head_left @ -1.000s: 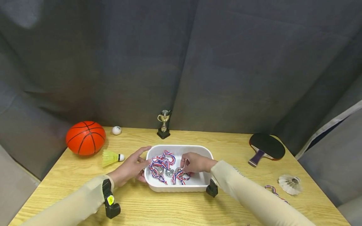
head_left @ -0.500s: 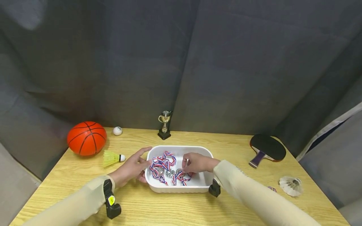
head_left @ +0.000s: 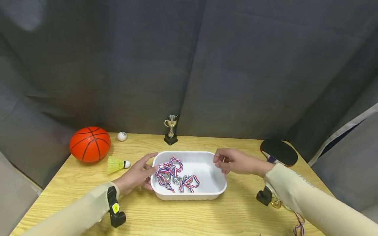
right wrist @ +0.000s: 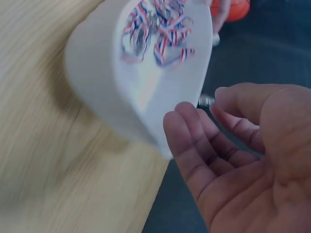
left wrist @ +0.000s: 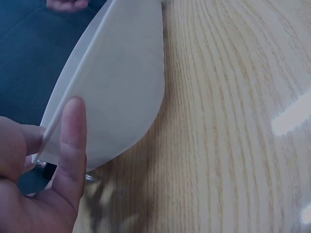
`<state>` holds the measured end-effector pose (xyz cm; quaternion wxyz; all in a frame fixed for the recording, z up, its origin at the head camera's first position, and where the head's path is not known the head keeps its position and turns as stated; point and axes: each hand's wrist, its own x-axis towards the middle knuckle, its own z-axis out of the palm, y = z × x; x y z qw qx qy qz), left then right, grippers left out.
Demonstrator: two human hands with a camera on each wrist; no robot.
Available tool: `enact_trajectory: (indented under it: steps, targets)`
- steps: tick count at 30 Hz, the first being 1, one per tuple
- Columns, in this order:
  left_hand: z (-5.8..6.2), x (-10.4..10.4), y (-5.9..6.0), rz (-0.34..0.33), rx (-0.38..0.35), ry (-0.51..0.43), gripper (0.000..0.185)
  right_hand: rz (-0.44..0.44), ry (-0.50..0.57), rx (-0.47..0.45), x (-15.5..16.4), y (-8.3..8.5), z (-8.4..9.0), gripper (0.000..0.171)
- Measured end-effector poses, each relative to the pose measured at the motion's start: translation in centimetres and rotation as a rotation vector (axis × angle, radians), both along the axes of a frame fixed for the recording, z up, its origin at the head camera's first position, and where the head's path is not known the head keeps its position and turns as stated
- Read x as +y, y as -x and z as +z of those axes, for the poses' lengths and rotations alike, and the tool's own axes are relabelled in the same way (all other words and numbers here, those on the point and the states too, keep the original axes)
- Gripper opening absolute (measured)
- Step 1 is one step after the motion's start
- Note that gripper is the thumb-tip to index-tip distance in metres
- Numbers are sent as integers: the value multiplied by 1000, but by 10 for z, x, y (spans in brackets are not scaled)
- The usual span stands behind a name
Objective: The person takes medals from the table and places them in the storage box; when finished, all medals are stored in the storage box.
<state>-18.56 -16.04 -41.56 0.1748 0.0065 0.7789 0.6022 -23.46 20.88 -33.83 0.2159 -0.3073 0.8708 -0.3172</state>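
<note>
A white plastic tub (head_left: 206, 177) stands on the table with several silver medals (head_left: 177, 180) on red, white and blue ribbons heaped at its left end. My left hand (head_left: 136, 175) holds the tub's left rim, with fingers on both sides of the wall in the left wrist view. My right hand (head_left: 236, 161) hovers by the right rim with nothing in it. Its fingers (right wrist: 187, 141) are loosely bent and overlap the tub's edge in the right wrist view.
On the left are an orange basketball (head_left: 90, 144), a white ball (head_left: 121, 136) and a yellow shuttlecock (head_left: 116, 165). A small trophy (head_left: 170, 129) stands behind the tub. A table tennis bat (head_left: 280, 152) lies at right, and a gold medal (head_left: 276, 204) shows under the right sleeve.
My right hand has let go of a medal inside the tub and moved right to the right rim. The left hand has stayed on the left rim.
</note>
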Motion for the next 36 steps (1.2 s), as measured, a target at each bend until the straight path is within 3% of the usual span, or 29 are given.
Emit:
enact_trajectory:
  steps: [6, 13, 17, 20, 24, 28, 33, 36]
  targets:
    - [0, -1, 1, 6, -2, 15, 62, -36, 46, -20, 60, -18, 0, 12]
    - [-6, -1, 1, -18, 1, 7, 62, -53, 25, -20, 127, -44, -38, 10]
    - [-8, -1, -1, -34, 7, 1, 63, -128, 4, -134, 154, -60, -56, 17]
    - [-8, -1, -1, -32, 9, 5, 63, -196, 1, -183, 165, -68, -66, 24]
    - [-6, -2, 0, -25, 12, -2, 63, -264, -58, -110, 173, -73, -75, 31]
    - [-5, -2, 1, -19, 7, -3, 63, -350, -124, -94, 176, -76, -80, 35]
    - [-3, -1, 1, -4, -3, 5, 62, -469, -186, -102, 173, -77, -86, 31]
    - [-3, -1, 1, -4, -4, 2, 62, -496, -235, -66, 172, -76, -87, 27]
